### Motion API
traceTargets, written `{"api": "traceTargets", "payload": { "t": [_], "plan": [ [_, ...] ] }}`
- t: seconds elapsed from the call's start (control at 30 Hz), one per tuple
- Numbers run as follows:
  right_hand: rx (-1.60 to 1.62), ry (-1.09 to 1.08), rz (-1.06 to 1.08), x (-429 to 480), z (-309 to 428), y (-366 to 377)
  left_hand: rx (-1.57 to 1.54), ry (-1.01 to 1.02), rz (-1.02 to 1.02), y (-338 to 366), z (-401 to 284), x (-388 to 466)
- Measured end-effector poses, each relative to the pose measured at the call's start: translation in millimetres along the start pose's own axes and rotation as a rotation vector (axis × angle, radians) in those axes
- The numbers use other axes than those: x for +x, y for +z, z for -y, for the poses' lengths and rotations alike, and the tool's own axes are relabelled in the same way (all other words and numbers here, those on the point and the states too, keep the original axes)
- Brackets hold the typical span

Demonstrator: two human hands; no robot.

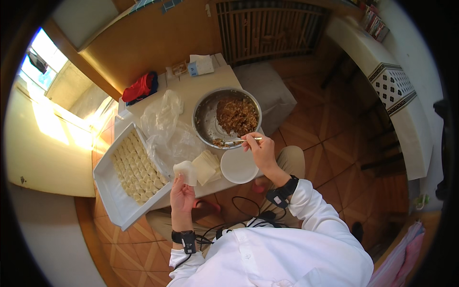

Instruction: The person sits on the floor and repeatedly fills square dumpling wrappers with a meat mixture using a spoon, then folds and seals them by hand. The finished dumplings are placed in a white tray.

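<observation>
A thin square dough wrapper (185, 172) rests on the fingers of my left hand (183, 197), held near the front of the table. My right hand (261, 150) grips a metal utensil (238, 141), perhaps a spoon or chopsticks, whose far end reaches into the steel bowl (199, 131). Brown minced filling (236, 116) fills the far right part of that bowl, with a small clump near the utensil's tip. Between my hands lie a stack of square wrappers (207, 168) and a white plate (239, 166). Rows of folded dumplings (138, 168) fill much of a white tray (107, 190) at left.
Crumpled clear plastic bags (168, 132) lie between tray and bowl. Along the table's (222, 73) back are a tissue pack (201, 66) and red and dark blue cloth (140, 88). The tray juts past the table's front edge. Black cables (211, 231) run across my lap.
</observation>
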State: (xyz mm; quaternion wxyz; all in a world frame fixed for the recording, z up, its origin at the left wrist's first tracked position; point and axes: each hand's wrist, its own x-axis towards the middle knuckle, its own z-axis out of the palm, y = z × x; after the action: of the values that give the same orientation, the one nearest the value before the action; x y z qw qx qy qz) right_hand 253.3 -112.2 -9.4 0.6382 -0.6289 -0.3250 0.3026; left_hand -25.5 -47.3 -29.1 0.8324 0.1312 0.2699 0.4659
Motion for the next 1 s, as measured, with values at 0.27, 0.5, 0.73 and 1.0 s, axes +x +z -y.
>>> {"api": "traceTargets", "payload": {
  "t": [0.27,0.5,0.73,1.0],
  "plan": [
    [0.425,0.356,-0.078,4,-17,-8,0.149,-0.086,-0.037,32,20,26],
    [0.437,0.215,-0.073,-10,10,-11,0.109,-0.140,-0.116,62,24,39],
    [0.129,-0.208,0.043,-50,47,-13,0.024,-0.246,-0.145,85,25,46],
    [-0.371,-0.788,0.210,-61,57,-29,-0.060,-0.323,0.018,97,19,45]
  ]
}}
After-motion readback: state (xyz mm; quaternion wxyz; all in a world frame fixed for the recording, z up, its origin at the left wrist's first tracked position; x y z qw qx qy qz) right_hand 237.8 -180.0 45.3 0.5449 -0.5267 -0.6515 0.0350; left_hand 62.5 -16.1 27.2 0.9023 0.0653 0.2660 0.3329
